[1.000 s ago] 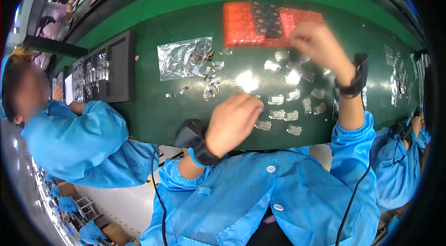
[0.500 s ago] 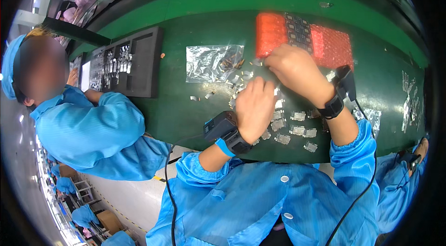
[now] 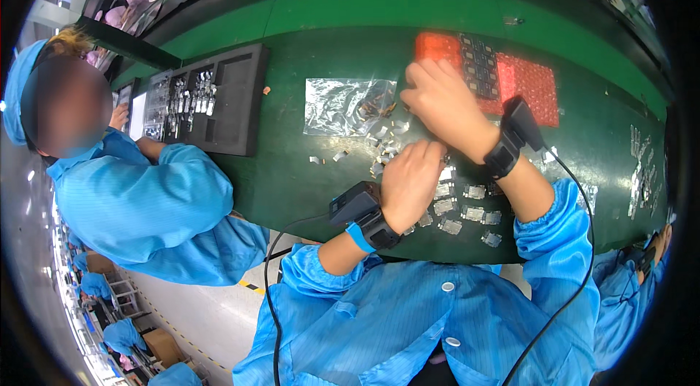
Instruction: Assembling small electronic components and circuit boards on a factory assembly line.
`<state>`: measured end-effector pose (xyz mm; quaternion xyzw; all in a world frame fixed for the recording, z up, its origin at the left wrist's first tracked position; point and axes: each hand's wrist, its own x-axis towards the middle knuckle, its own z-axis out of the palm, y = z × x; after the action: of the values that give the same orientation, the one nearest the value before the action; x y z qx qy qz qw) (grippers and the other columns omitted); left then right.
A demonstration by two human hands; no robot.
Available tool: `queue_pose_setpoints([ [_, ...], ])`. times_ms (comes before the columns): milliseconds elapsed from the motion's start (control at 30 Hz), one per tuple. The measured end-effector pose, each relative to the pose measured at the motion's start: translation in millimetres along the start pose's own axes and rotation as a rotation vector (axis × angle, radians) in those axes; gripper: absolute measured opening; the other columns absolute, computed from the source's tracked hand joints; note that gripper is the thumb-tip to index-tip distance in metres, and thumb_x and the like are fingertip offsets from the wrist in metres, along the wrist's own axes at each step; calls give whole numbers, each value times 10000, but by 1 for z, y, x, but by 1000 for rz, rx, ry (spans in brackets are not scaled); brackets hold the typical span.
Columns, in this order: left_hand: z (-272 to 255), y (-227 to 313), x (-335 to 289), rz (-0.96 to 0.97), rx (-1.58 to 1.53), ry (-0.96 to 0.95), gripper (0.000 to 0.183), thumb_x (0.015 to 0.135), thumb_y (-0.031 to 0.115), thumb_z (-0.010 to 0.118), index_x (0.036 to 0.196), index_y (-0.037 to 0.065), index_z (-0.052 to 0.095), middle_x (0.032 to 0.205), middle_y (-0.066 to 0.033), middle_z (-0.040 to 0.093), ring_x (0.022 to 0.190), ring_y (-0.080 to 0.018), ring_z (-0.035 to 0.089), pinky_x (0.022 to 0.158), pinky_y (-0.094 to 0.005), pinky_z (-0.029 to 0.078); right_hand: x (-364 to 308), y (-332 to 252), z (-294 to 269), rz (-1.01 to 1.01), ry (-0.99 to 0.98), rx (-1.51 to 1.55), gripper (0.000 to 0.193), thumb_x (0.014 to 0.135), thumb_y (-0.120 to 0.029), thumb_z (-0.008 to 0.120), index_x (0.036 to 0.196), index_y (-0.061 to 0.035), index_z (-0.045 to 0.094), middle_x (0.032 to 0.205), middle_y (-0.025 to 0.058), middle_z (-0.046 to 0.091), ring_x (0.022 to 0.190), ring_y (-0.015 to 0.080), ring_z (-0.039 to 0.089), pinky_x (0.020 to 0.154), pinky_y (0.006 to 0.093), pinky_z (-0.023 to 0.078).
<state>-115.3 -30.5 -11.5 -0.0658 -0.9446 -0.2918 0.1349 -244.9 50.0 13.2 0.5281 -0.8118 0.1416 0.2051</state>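
My left hand (image 3: 410, 189) is low over the green table, its fingers bent and pinched together; whatever is between them is hidden. Above and to its right, my right hand (image 3: 446, 103) is curled with thumb and fingertips together near the right edge of a clear plastic bag (image 3: 328, 107). Its fingertips hide what it may hold. Small silver-and-white pieces (image 3: 380, 147) lie scattered left of my hands, some at the bag's mouth. Flat silver metal parts with tabs (image 3: 473, 212) are spread in loose rows to the right of my left hand.
Beyond my right hand lies red bubble wrap (image 3: 536, 91) with a black circuit board panel (image 3: 479, 65) on it. Thin metal strips (image 3: 642, 167) lie far right. At left, a co-worker in blue (image 3: 146, 204) sits by a black foam tray (image 3: 251, 109). Cables run from both my wrist devices.
My right hand has shifted left, away from the bubble wrap and toward the plastic bag. Over the parts, my left hand stays nearly in place. The whole view has shifted slightly.
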Motion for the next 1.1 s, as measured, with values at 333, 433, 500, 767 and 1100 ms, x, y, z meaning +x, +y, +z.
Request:
queue_pose_setpoints([
  [333, -7, 1, 3, -21, -181, 7, 148, 835, 55, 584, 972, 42, 529, 845, -120, 618, 784, -286, 614, 668, -365, 492, -5, 12, -15, 56, 71, 354, 80, 726, -61, 640, 789, -55, 591, 868, 60, 554, 896, 220, 517, 782, 326, 384],
  [433, -21, 7, 8, -260, -749, -280, 174, 940, 92, 483, 1097, 19, 484, 835, -81, 638, 690, -131, 618, 582, -267, 494, -22, 3, -38, 402, 111, 844, 87, 824, -46, 605, 895, -48, 554, 869, 40, 592, 872, 152, 569, 737, 272, 422],
  [500, -28, 8, 16, -315, -985, -380, 191, 948, 101, 476, 1120, 18, 487, 826, -73, 631, 693, -113, 608, 587, -249, 497, -37, 2, -48, 748, 164, 1346, 117, 902, -69, 566, 1008, -28, 539, 858, 18, 609, 840, 67, 594, 678, 195, 454],
  [767, -24, 22, 47, -362, -1350, -533, 185, 958, 106, 461, 1121, 32, 510, 811, -65, 624, 660, -74, 586, 531, -192, 477, -92, 2, -76, 914, 329, 1622, 188, 859, -54, 621, 1032, 12, 589, 919, 49, 625, 852, 111, 585, 737, 244, 463],
  [1100, -21, 12, 43, -451, -1356, -601, 190, 953, 121, 468, 1119, 43, 518, 749, -19, 612, 569, -27, 539, 463, -160, 401, -111, -5, -76, 361, 394, 641, 273, 610, 108, 626, 842, -33, 658, 844, 95, 658, 741, 251, 605, 679, 336, 488],
])
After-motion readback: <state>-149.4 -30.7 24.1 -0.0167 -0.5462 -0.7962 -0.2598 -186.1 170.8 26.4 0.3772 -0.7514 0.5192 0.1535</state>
